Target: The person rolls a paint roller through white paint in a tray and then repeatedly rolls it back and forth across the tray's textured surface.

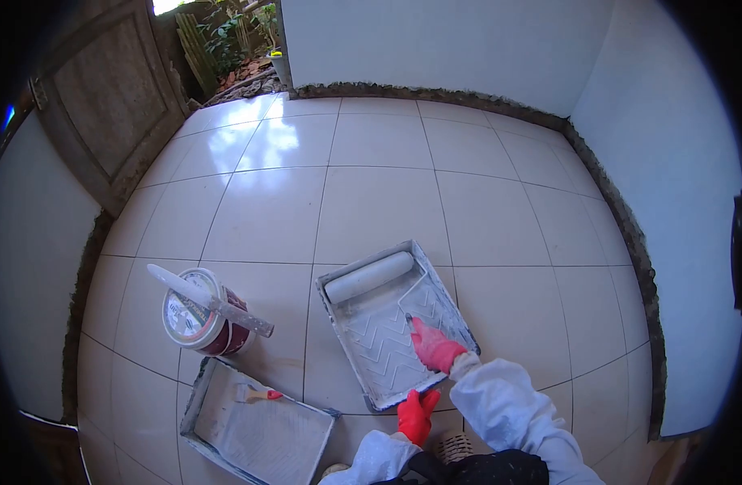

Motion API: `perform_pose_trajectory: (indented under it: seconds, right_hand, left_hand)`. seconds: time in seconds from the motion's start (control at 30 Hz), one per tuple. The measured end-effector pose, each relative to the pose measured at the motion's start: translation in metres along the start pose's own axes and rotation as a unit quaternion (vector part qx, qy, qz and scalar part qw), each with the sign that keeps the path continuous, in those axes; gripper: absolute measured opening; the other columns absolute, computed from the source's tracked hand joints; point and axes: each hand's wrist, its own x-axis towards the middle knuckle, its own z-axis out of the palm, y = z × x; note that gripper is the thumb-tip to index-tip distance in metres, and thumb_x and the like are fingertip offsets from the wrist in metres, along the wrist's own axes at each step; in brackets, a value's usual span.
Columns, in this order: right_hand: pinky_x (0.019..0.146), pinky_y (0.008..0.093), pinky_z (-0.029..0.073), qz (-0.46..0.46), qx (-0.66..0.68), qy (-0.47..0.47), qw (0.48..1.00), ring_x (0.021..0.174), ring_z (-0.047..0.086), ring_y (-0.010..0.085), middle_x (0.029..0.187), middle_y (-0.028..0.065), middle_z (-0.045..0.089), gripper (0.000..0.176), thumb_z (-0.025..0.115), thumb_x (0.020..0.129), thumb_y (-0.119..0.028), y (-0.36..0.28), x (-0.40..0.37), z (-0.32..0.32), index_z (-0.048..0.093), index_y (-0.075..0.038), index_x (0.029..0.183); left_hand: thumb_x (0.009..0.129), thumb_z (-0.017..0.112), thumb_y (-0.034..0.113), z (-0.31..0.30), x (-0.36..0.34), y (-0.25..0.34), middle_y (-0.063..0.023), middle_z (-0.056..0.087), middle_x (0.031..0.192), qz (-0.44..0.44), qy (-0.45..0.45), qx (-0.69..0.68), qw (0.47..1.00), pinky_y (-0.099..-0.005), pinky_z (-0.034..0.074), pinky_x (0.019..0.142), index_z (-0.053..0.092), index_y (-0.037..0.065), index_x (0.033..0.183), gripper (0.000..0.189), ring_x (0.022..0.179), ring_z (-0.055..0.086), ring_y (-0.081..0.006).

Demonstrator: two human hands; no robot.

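Observation:
My right hand [435, 343], in a pinkish-red glove, is closed around the handle of a paint roller [369, 277]. The roller's white sleeve lies across the far end of a paint tray [460, 322] with a zigzag-ribbed floor smeared in pale paint. At the tray's near edge, my left hand [417, 416] in a red glove grips the rim, its fingertips partly hidden. To the left sits a second paint tray [282, 432], holding a paintbrush [257, 394] with a wooden and red handle.
A lidded paint bucket [191, 311] stands left of the trays, with a paint-smeared long tool [213, 301] laid over its lid. Pale tiles [379, 194] cover the floor. White walls [443, 52] have a rough, bare lower strip. A wooden door [108, 89] stands open at the far left.

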Motion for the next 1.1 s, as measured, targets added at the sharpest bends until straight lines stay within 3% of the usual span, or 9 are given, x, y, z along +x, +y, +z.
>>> perform_pose_trajectory:
  seconds: [0.07,0.3,0.37,0.43,0.53,0.6,0.9,1.0,1.1]
  right_hand:
    - [0.073,0.0442,0.043,0.075,0.021,-0.043,0.996,0.087,0.052,0.0426,0.091,0.0267,0.056,0.043,0.043,0.084,-0.021,-0.021,-0.008,-0.013,0.034,-0.003,0.123]
    - [0.063,0.0481,0.044,-0.045,-0.005,0.056,0.997,0.071,0.055,0.0436,0.081,0.0289,0.055,0.046,0.044,0.083,-0.019,0.055,-0.063,0.032,0.032,-0.005,0.125]
    - [0.062,0.0488,0.044,0.004,-0.010,0.027,1.000,0.069,0.055,0.0436,0.079,0.0288,0.055,0.046,0.045,0.083,-0.019,0.041,-0.103,0.018,0.032,-0.006,0.125]
    - [0.059,0.0508,0.043,0.015,-0.018,0.014,1.000,0.067,0.055,0.0437,0.072,0.0271,0.056,0.046,0.046,0.082,-0.020,0.050,-0.135,0.014,0.031,-0.009,0.125]
    - [0.056,0.0523,0.041,-0.001,-0.017,0.010,1.000,0.064,0.054,0.0440,0.066,0.0255,0.056,0.047,0.046,0.082,-0.020,0.077,-0.177,0.018,0.030,-0.010,0.125]
    - [0.055,0.0524,0.041,-0.014,-0.015,0.013,1.000,0.063,0.054,0.0441,0.065,0.0252,0.056,0.047,0.046,0.082,-0.019,0.080,-0.180,0.018,0.030,-0.010,0.125]
    - [0.057,0.0517,0.042,-0.012,-0.015,0.048,0.999,0.064,0.053,0.0444,0.070,0.0262,0.056,0.047,0.048,0.081,-0.018,0.052,-0.123,0.021,0.032,-0.008,0.124]
    - [0.055,0.0523,0.042,0.003,-0.036,0.017,0.999,0.062,0.054,0.0436,0.066,0.0256,0.055,0.048,0.047,0.081,-0.018,0.066,-0.162,0.015,0.029,-0.009,0.125]
    - [0.056,0.0519,0.042,0.020,-0.040,-0.020,0.999,0.063,0.054,0.0436,0.068,0.0260,0.056,0.047,0.046,0.081,-0.018,0.069,-0.185,0.006,0.029,-0.009,0.125]
  left_hand:
    - [0.089,0.034,0.019,0.000,-0.001,0.002,-0.0194,0.054,0.106,0.006,-0.005,-0.003,1.000,-0.0342,0.047,0.083,0.047,-0.008,0.105,0.034,0.096,0.056,-0.0295]
    - [0.089,0.034,0.020,0.011,-0.006,0.007,-0.0170,0.058,0.103,0.002,0.024,0.007,1.000,-0.0282,0.044,0.082,0.051,-0.007,0.102,0.034,0.094,0.057,-0.0244]
    - [0.090,0.033,0.020,0.022,-0.026,0.024,-0.0166,0.058,0.103,0.107,-0.020,0.312,0.944,-0.0288,0.044,0.081,0.051,-0.007,0.103,0.035,0.094,0.057,-0.0247]
    - [0.090,0.033,0.021,0.024,-0.033,0.028,-0.0166,0.058,0.102,0.156,-0.049,0.450,0.878,-0.0288,0.044,0.081,0.051,-0.007,0.103,0.036,0.094,0.057,-0.0250]
    - [0.091,0.032,0.022,0.017,-0.025,0.022,-0.0175,0.058,0.102,0.112,-0.058,0.319,0.939,-0.0279,0.044,0.082,0.050,-0.007,0.103,0.037,0.094,0.057,-0.0257]
    - [0.091,0.033,0.022,0.007,-0.010,0.010,-0.0183,0.057,0.103,0.010,-0.048,0.053,0.997,-0.0276,0.044,0.083,0.049,-0.008,0.104,0.037,0.094,0.057,-0.0264]
    - [0.091,0.031,0.022,0.005,-0.009,0.009,-0.0193,0.055,0.106,0.005,-0.030,0.051,0.998,-0.0308,0.046,0.083,0.047,-0.008,0.106,0.038,0.095,0.056,-0.0270]
    - [0.091,0.031,0.023,0.005,-0.013,0.012,-0.0205,0.055,0.105,0.094,-0.081,0.271,0.954,-0.0322,0.046,0.083,0.045,-0.008,0.107,0.037,0.095,0.055,-0.0289]
    - [0.091,0.032,0.023,-0.001,-0.002,0.004,-0.0213,0.054,0.106,-0.004,-0.056,0.006,0.998,-0.0342,0.046,0.084,0.044,-0.008,0.107,0.037,0.095,0.055,-0.0309]
